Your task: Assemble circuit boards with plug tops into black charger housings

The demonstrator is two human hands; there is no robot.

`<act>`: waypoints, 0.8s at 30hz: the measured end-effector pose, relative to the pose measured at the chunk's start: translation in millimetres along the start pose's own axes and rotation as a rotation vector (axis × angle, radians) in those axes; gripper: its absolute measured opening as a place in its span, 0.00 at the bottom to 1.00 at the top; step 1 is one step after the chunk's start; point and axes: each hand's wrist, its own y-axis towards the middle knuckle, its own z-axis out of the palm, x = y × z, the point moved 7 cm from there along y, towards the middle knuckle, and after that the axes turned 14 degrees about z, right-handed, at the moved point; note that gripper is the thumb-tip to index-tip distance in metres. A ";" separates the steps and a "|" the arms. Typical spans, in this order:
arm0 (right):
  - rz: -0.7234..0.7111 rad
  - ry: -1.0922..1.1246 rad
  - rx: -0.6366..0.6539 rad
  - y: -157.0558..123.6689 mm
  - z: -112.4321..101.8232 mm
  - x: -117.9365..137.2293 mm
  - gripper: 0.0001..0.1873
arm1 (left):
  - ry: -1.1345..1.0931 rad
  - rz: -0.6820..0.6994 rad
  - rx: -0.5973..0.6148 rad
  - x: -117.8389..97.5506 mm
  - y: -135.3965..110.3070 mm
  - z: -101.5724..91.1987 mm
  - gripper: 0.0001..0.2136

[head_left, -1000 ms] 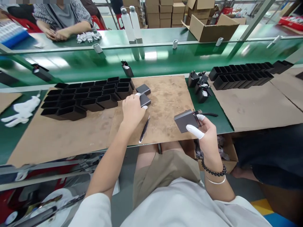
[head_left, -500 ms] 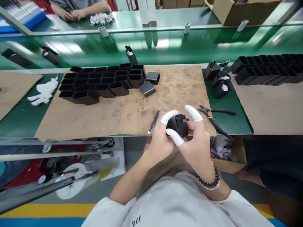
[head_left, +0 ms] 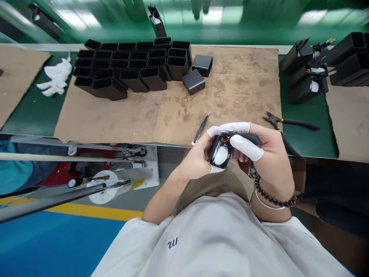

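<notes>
Just beyond the table's front edge, my left hand (head_left: 196,159) is closed around a black rectangular casing (head_left: 212,154). The casing's open end faces me and shows a white pad (head_left: 221,155) and thin red wires (head_left: 226,140). My right hand (head_left: 272,152) pinches a flat black piece (head_left: 255,138) at the casing's opening, thumb on top; whether the two are joined I cannot tell. White finger cots cover several fingertips. Tweezers (head_left: 201,128) lie left of my hands, and black-and-yellow cutting pliers (head_left: 273,120) lie to the right, partly behind my right forearm.
Several upright black sleeves (head_left: 111,88) stand in rows on the cardboard (head_left: 138,115), with two short ones (head_left: 193,81) lying beside them. Wired black units (head_left: 307,82) stand at right. A white glove (head_left: 55,77) lies at left. Another unit (head_left: 156,22) rests on the green surface behind.
My view has tilted down and closer. The casing has been turned so its open end with the white pad and wires shows, and my right hand has shifted to the flat black piece.
</notes>
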 end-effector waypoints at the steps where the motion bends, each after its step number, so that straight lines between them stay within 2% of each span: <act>1: 0.002 -0.012 0.003 1.1 0.6 -0.2 0.09 | 0.014 0.013 -0.003 -0.7 -0.7 -1.3 0.35; 5: -0.015 -0.059 0.010 8.1 4.4 2.3 0.09 | 0.069 0.040 -0.022 -0.4 -4.2 -3.3 0.34; 8: -0.036 -0.082 -0.006 21.0 8.8 10.0 0.08 | 0.186 0.132 -0.090 2.9 -4.1 -9.9 0.32; 12: -0.066 -0.127 0.011 49.1 17.0 24.4 0.09 | 0.494 0.297 -0.238 13.6 -0.9 -33.0 0.32; 15: -0.073 -0.177 0.081 66.8 25.0 32.3 0.08 | 0.665 0.320 -0.307 26.3 1.5 -51.1 0.35; 19: -0.085 -0.270 0.102 75.4 32.5 37.8 0.10 | 0.746 0.331 -0.292 33.5 2.1 -62.2 0.37; 24: -0.084 -0.304 0.068 75.7 34.2 37.6 0.15 | 0.701 0.369 -0.282 29.6 1.4 -65.7 0.38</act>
